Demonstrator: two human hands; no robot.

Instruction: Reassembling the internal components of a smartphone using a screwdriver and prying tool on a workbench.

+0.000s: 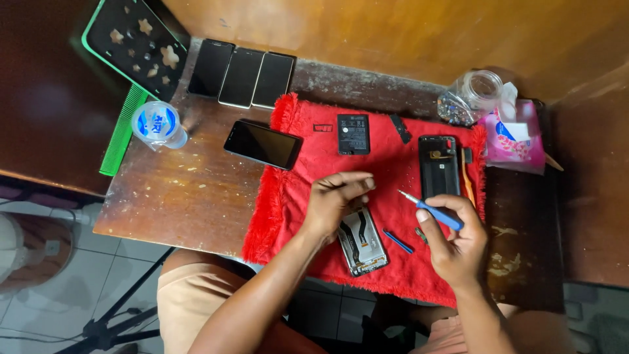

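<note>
Here, seen from the head camera, a fringed red cloth (386,190) of fuzzy towel weave covers the right half of a scuffed, worn wooden table (190,196). The left hand (335,200) hovers at the cloth's centre, its fingertips (367,185) pinched together; whether they grip anything I cannot tell. Just beneath the palm, toward six o'clock, lies the opened phone (362,241), a rounded rectangle with bare metal frame and dark ribbon cables showing. The right hand (453,239), at four o'clock on the cloth, is closed around a blue-handled screwdriver (429,208) whose thin metal tip points toward ten o'clock. A slim blue pry tool (398,241) rests between the two hands.

At twelve o'clock on the cloth sits a flat black battery (354,134); at two o'clock, a black plastic back cover (438,165), inside facing up. Off the cloth at nine o'clock lies a glossy dark phone (263,144), and three more phones (242,73) stand side by side at eleven o'clock. A clear glass jar (470,97) lies on its side at one o'clock, beside a pink tissue pack (516,134).
</note>
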